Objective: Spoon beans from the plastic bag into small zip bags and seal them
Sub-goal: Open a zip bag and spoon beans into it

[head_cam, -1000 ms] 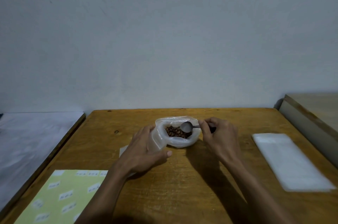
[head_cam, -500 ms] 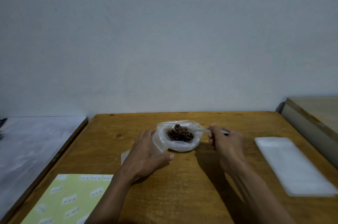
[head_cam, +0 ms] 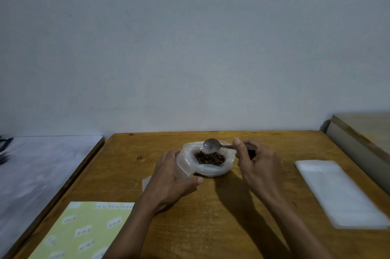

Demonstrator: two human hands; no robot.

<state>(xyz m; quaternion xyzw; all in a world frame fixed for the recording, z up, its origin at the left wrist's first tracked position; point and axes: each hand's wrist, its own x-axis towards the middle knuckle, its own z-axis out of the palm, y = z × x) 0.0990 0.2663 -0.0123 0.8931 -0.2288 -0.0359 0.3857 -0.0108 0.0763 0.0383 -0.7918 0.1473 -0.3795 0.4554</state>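
Just left of the right hand (head_cam: 256, 161), its curled fingers pinched an empty spoon (head_cam: 211, 145) above the beans (head_cam: 209, 157). The left hand (head_cam: 172, 180) gripped a small zip bag (head_cam: 184, 166) against the plastic bag (head_cam: 213, 170).

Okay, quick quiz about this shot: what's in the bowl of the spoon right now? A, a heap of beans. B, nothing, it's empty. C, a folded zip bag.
B: the spoon, held by the right hand over the plastic bag, shows a bare bowl, and the beans lie in the bag below.
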